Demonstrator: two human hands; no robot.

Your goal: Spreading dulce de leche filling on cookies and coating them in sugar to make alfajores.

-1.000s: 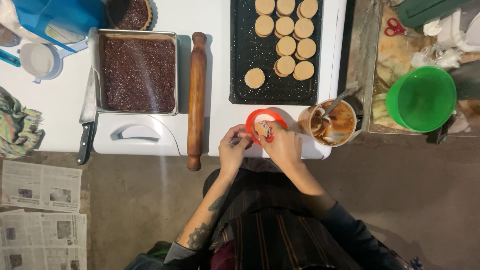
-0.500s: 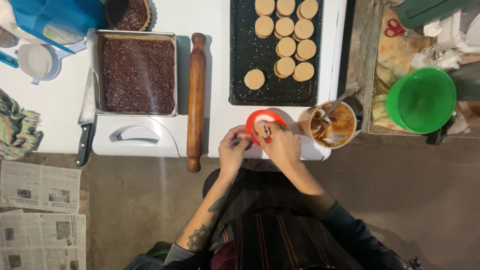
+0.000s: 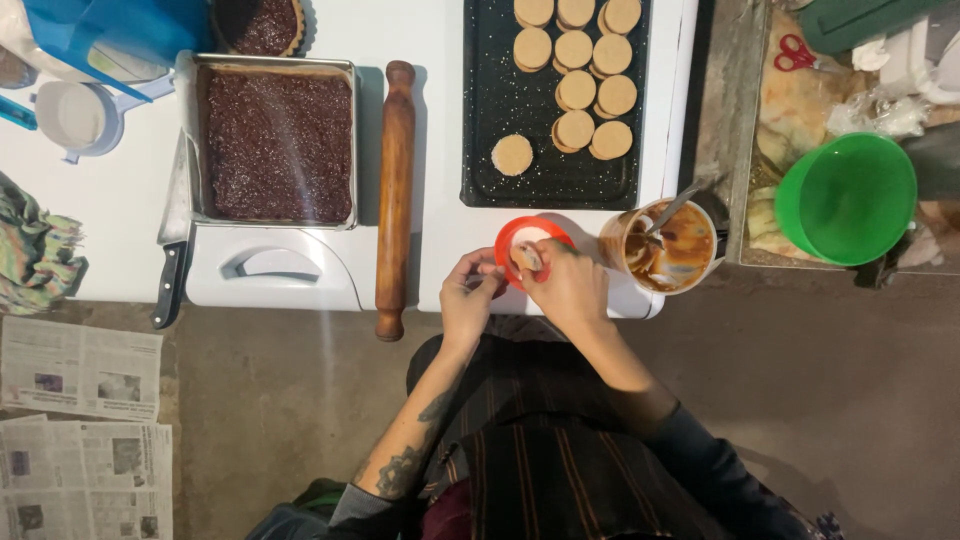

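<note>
**Round biscuit held over a red bowl at the near edge of the white worktop**

A small round biscuit (image 3: 527, 258) sits between the fingertips of both hands, just above a red bowl (image 3: 512, 236) with white contents that stands at the near edge of the white worktop (image 3: 440, 150). The right hand (image 3: 568, 285) pinches the biscuit from its right side; the left hand (image 3: 470, 292) closes on it from the left, its fingers curled, though whether it also grips a small tool cannot be told. Just right of the bowl, at the near right corner, stands a tub of brown caramel spread (image 3: 665, 247) with a utensil (image 3: 675, 208) leaning in it. Beyond the bowl lies a black baking tray (image 3: 500, 150) carrying round biscuits (image 3: 578, 90). A wooden rolling pin (image 3: 395, 190) lies to the left, then a metal pan of dark cake (image 3: 278, 142), with a knife (image 3: 172, 260) along the pan's left side. A green bowl (image 3: 848, 198) rests off the worktop's right edge.
</note>
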